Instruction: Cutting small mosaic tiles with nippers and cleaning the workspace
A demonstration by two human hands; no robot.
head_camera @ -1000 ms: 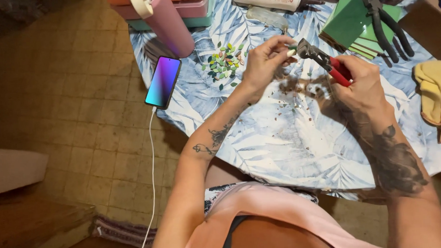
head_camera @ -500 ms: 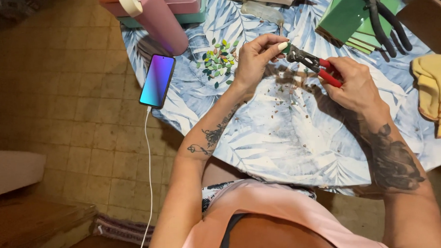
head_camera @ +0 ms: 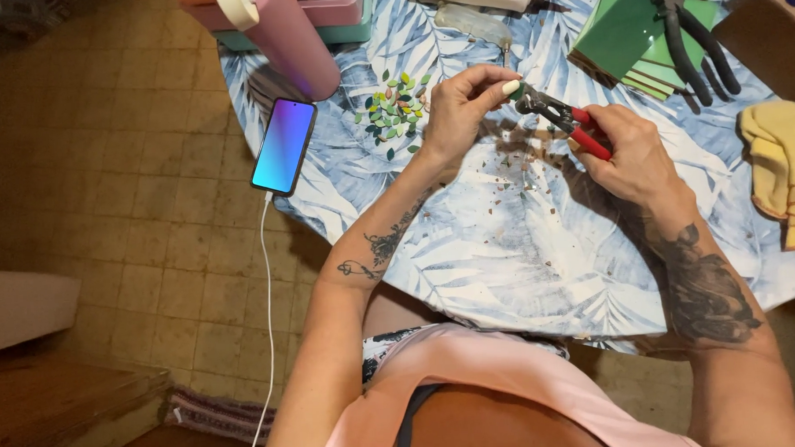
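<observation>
Charging phone (head_camera: 284,146), pink tumbler (head_camera: 296,44), yellow cloth (head_camera: 783,170)

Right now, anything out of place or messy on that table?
The phone sits at the table's left edge, partly overhanging, its cable dangling to the floor. Small chips lie scattered under the left hand and the nippers in the right hand.
</observation>
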